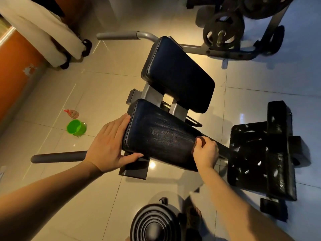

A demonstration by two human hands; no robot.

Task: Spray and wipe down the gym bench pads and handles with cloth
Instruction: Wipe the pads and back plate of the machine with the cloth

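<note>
The gym bench has two black pads: a near pad (161, 136) and a far pad (178, 73). My left hand (111, 145) grips the near pad's left end, fingers along its side and thumb beneath. My right hand (205, 152) is curled over the pad's right end, thumb on the top corner. No cloth shows plainly; whether one lies under that hand I cannot tell. A spray bottle (71, 113) lies on the floor to the left. One foam handle (59, 156) juts out behind my left wrist, another handle (118, 36) at the far side.
A green cup (76, 127) stands on the tiles by the spray bottle. A worn black seat pad (257, 159) sits to the right. Weight plates (156, 225) lie near my feet, and loaded plates (222, 33) stand at the back right. A white covered stand (40, 26) is at the far left.
</note>
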